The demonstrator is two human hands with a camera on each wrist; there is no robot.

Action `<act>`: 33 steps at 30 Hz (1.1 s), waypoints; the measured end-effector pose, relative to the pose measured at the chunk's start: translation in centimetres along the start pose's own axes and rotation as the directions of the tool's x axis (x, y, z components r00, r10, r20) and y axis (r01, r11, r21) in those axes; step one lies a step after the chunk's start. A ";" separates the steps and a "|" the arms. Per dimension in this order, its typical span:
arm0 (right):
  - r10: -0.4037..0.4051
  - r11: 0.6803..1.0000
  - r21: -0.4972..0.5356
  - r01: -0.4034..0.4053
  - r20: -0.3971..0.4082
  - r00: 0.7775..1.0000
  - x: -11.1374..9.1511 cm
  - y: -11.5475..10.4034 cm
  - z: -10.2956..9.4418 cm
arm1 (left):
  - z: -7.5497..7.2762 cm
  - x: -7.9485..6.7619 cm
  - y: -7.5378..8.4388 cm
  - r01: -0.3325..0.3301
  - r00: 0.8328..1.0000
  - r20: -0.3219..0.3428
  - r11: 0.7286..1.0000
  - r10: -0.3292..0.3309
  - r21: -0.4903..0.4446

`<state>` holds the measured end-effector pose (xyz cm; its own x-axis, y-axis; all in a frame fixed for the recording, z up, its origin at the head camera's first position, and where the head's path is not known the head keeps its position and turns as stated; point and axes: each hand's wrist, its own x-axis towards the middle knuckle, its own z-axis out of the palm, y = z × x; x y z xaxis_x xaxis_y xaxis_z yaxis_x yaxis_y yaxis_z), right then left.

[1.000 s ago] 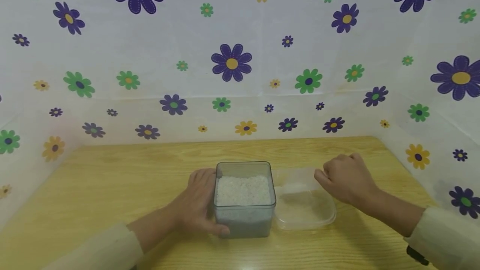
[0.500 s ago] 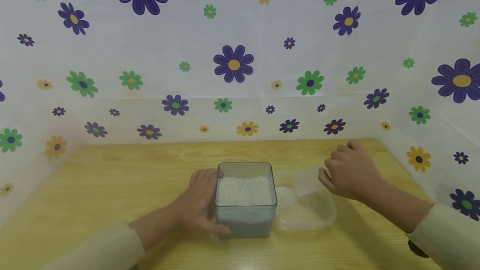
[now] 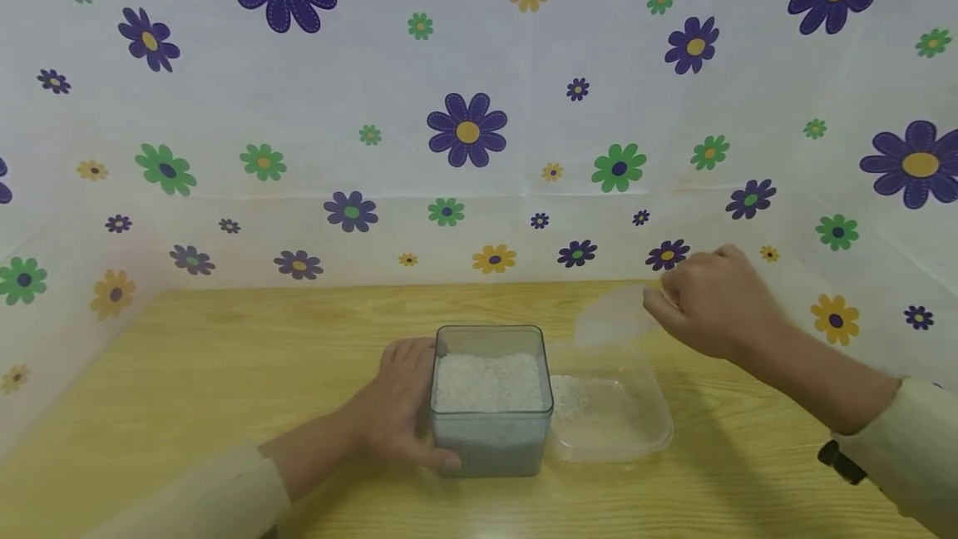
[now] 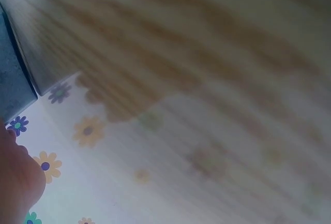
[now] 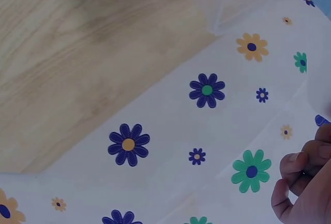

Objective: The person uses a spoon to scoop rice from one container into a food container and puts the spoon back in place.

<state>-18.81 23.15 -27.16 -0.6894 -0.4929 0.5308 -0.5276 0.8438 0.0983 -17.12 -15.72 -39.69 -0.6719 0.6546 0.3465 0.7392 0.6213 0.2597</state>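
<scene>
A square, clear grey container (image 3: 491, 443) of white rice (image 3: 490, 383) stands on the table. My left hand (image 3: 400, 406) holds its left side, thumb around the front corner and fingers toward the back corner. In the left wrist view, only part of that hand (image 4: 20, 177) shows beside the container's bluish wall (image 4: 13, 74). My right hand (image 3: 714, 302) is raised at the right, fingers curled, pinching a thin translucent white plastic piece with a rounded edge (image 3: 609, 318). Below that piece sits a shallow clear plastic tub (image 3: 614, 449) with a little rice (image 3: 570, 398) at its left end.
The wooden table (image 3: 247, 356) ends at a white flower-printed cloth (image 3: 389, 90) behind and on both sides. The shallow tub stands close against the right side of the rice container.
My right hand has risen and moved back and right, lifting the plastic piece away from the shallow tub. Rice now shows in the tub's left end. The left hand has stayed put.
</scene>
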 end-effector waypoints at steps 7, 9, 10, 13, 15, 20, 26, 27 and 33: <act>0.023 1.000 0.011 -0.022 -0.026 0.999 1.4 -1.0 -0.5 | -0.1 -0.2 0.1 0.008 1.000 0.007 1.000 -0.008 -0.002; 0.032 0.999 0.016 -0.032 -0.024 0.999 1.7 -1.4 -0.6 | -0.1 -0.2 0.1 0.011 1.000 0.009 1.000 -0.011 0.000; 0.036 0.999 0.019 -0.035 -0.028 0.999 1.9 -1.6 -0.7 | -0.1 -0.2 0.1 0.012 1.000 0.009 1.000 -0.012 -0.001; 0.045 0.999 0.031 -0.044 -0.040 0.998 2.2 -2.1 -0.7 | -0.1 -0.2 0.1 0.014 1.000 0.015 1.000 -0.014 -0.002; 0.052 0.998 0.041 -0.051 -0.038 0.998 2.5 -2.5 -0.7 | 0.0 -0.1 0.1 0.015 1.000 0.017 1.000 -0.015 -0.005; 0.048 0.997 0.062 -0.046 -0.030 0.998 2.9 -3.4 -0.4 | -0.1 -0.1 0.1 0.023 0.999 0.026 1.000 -0.022 -0.012; 0.004 0.994 0.109 -0.002 -0.023 1.000 3.1 -4.0 0.5 | -0.1 -0.1 0.0 0.012 1.000 0.017 1.000 -0.012 -0.007; -0.009 0.993 0.120 0.010 -0.015 1.000 3.1 -4.0 0.7 | -0.1 -0.1 -0.1 0.007 1.000 0.015 1.000 -0.007 -0.005; -0.034 0.980 0.194 0.035 -0.008 0.999 3.4 -4.5 1.7 | 0.1 0.0 -0.2 -0.014 1.000 0.002 1.000 0.014 0.011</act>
<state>-19.57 17.32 -27.23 -0.6671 -0.5199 0.5335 -0.6377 0.7688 -0.0481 -17.27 -15.80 -39.80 -0.6615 0.6643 0.3480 0.7481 0.6169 0.2445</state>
